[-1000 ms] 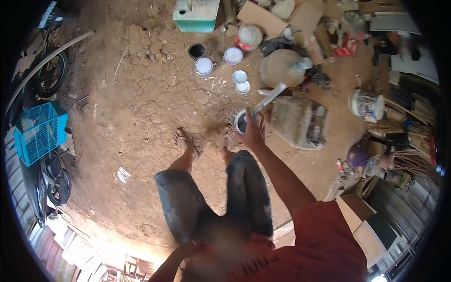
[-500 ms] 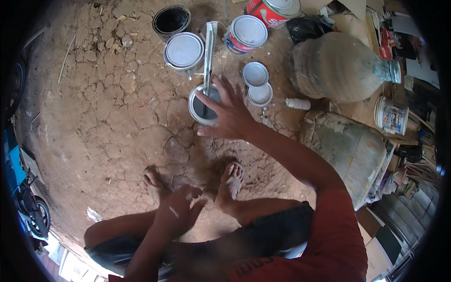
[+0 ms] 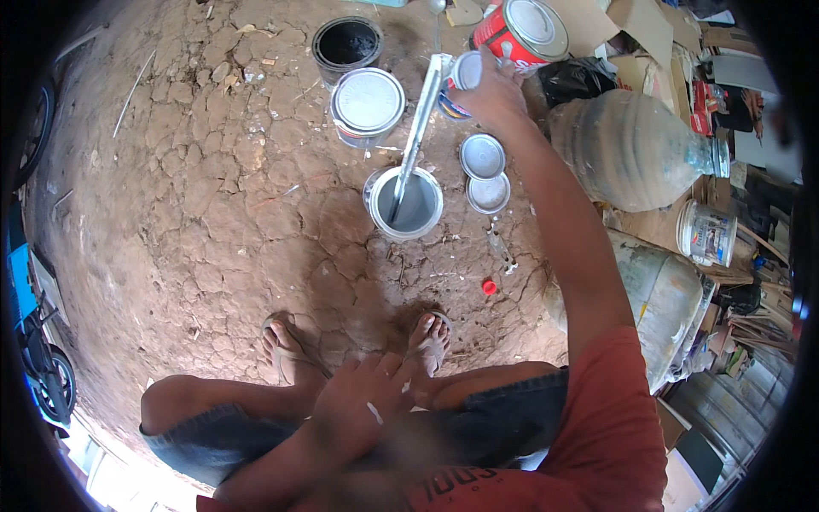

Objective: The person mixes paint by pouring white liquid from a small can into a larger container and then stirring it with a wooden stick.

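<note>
My right hand (image 3: pixel 497 96) is stretched far forward, its bent fingers gripping a paint can (image 3: pixel 466 71) with a pale lid and blue label. The hand covers much of that can. Nearer me, an open can of grey paint (image 3: pixel 413 205) stands on the ground. A paint-smeared flat metal strip (image 3: pixel 420 128) leans in it, its lower end in the paint. Two round lids, one (image 3: pixel 483 156) overlapping the other (image 3: pixel 489 194), lie to its right. My left hand (image 3: pixel 363 397), marked with white paint, rests over my lap with fingers extended and holds nothing.
Left of the strip stand a lidded can (image 3: pixel 368 101) and an open dark can (image 3: pixel 347 43). A red can (image 3: pixel 522 34) stands far right. A large clear jug (image 3: pixel 631 152) lies at right, near a white bucket (image 3: pixel 708 232). A red cap (image 3: pixel 490 287) lies on cracked earth.
My right hand has left the metal strip and grey paint and moved forward and right onto the lidded can. The red cap is now visible. My left hand has settled lower, toward my lap.
</note>
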The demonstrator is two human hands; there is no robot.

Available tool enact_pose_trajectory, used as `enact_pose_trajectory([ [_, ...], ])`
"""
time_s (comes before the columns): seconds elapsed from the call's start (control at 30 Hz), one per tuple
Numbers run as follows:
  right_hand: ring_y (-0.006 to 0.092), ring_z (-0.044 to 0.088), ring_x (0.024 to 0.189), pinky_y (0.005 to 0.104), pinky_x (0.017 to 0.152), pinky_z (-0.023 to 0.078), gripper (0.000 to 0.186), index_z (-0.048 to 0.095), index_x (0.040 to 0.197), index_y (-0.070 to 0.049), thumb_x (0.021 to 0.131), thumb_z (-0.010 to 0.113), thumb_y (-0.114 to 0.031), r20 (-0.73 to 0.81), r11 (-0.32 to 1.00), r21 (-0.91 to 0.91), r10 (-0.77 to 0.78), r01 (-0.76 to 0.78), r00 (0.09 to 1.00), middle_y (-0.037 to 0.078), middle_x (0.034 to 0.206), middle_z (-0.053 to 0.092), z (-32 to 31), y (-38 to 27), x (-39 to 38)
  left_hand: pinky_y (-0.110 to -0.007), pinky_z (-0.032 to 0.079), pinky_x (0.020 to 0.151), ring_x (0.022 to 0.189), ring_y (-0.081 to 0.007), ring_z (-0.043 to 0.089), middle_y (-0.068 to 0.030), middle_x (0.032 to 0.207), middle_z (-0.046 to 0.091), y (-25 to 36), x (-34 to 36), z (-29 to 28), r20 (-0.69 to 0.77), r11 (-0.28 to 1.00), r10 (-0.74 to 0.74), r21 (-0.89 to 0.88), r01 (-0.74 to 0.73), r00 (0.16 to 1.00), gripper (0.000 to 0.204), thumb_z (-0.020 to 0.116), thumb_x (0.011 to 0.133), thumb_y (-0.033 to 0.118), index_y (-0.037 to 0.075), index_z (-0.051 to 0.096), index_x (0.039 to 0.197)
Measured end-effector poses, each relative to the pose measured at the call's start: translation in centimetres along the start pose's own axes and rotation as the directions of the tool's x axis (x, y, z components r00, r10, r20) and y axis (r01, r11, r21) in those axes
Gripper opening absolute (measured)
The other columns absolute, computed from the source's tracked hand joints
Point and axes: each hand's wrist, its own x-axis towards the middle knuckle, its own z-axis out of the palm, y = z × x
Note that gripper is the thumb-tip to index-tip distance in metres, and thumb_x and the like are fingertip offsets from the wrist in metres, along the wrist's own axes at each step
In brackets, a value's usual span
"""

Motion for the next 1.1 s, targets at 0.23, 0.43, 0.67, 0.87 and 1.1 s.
enact_pose_trajectory([
  [0.23, 0.0432, 0.032, 0.144, 0.0482, 0.120, 0.032, 0.100, 0.033, 0.154, -0.016, 0.069, 0.085, -0.028, -0.028, 0.902, 0.145, -0.408, 0.408, 0.912, 0.022, 0.154, 0.032, -0.9, 4.8, -3.4, -0.042, 0.049, 0.088, 0.102, -0.0291, 0.065, -0.0118, 0.112, 0.065, -0.1, -1.8, 0.9, -0.029, 0.999, 0.030, 0.029, -0.029, 0.999, 0.039, 0.067, 0.094, 0.033, 0.007, 0.061, 0.123],
  [0.43, 0.0373, 0.035, 0.146, 0.0440, 0.121, 0.033, 0.098, 0.037, 0.152, -0.016, 0.067, 0.085, -0.018, 0.143, 0.829, 0.197, -0.553, 0.524, 0.821, 0.018, 0.156, 0.033, -2.3, 4.1, -4.0, -0.042, 0.048, 0.087, 0.103, -0.0279, 0.064, -0.0114, 0.110, 0.064, -0.7, -1.5, 0.0, 0.069, 0.995, -0.022, 0.103, 0.015, 0.997, 0.041, 0.066, 0.095, 0.033, 0.007, 0.059, 0.126],
  [0.67, 0.0342, 0.036, 0.146, 0.0427, 0.121, 0.033, 0.096, 0.037, 0.152, -0.016, 0.067, 0.083, -0.016, 0.203, 0.769, 0.242, -0.636, 0.592, 0.744, 0.015, 0.156, 0.035, -3.4, 4.6, -3.6, -0.042, 0.047, 0.090, 0.102, -0.0279, 0.064, -0.0115, 0.108, 0.064, -0.6, -1.6, 0.3, 0.012, 0.998, -0.002, 0.062, 0.001, 1.000, 0.043, 0.063, 0.097, 0.034, 0.006, 0.057, 0.129],
  [0.87, 0.0392, 0.037, 0.145, 0.0456, 0.117, 0.038, 0.097, 0.037, 0.153, -0.017, 0.070, 0.086, -0.026, 0.164, 0.806, 0.235, -0.584, 0.543, 0.795, 0.018, 0.155, 0.037, -2.5, 5.3, -3.0, -0.042, 0.047, 0.091, 0.103, -0.0279, 0.063, -0.0117, 0.109, 0.064, -0.5, -1.5, -0.5, 0.054, 0.997, -0.018, 0.076, 0.014, 0.998, 0.044, 0.063, 0.097, 0.035, 0.006, 0.056, 0.130],
  [1.1, 0.0477, 0.033, 0.146, 0.0543, 0.120, 0.031, 0.099, 0.036, 0.157, -0.019, 0.075, 0.084, -0.048, 0.246, 0.906, -0.049, -0.396, 0.420, 0.885, 0.029, 0.159, 0.030, -2.8, 0.3, -3.4, -0.045, 0.050, 0.086, 0.103, -0.0309, 0.064, -0.0125, 0.112, 0.064, -1.3, -1.7, 0.5, 0.028, 0.986, 0.051, 0.154, -0.055, 0.998, 0.045, 0.065, 0.096, 0.036, 0.008, 0.057, 0.130],
])
